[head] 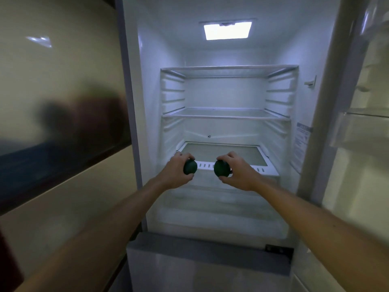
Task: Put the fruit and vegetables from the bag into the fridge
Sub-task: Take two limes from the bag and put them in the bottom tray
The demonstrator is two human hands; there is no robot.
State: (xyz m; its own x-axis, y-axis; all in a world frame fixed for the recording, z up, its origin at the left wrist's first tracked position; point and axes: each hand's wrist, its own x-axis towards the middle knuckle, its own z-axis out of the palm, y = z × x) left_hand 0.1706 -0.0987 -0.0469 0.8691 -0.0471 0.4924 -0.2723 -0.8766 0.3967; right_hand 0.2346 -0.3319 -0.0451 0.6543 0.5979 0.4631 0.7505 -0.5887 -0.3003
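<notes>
- The left grip (176, 172) is clamped on the left fruit (190, 167), a dark green round one. The fingers curl over its top and the thumb presses from beneath, so the fruit shows at the grip's inner side.
- The right grip (239, 172) is clamped the same way on the right fruit (221, 168), also dark green and round, which shows at this grip's inner side.
- The two fruits lie between the grips, near each other but apart. Their kind cannot be told.
- Both grips reach on bare forearms into the open fridge (151, 81), level with each other.
- Just beyond the grips lies the lowest glass shelf (223, 151). Its white slotted front rim shows in the gap between the fruits, and whether either fruit touches it cannot be told.
- Below the grips sits a pale, blurred drawer (221, 204).
- Above the grips is the middle shelf (223, 114), higher up the top shelf (227, 68), and above that a lit lamp (227, 30).
- Right of the right grip a label (302, 140) is stuck on the inner wall. Farther right stands the open door (357, 207) with a clear bin (362, 131).
- Well apart to the left of the left grip is a glossy cream wall (63, 70).
</notes>
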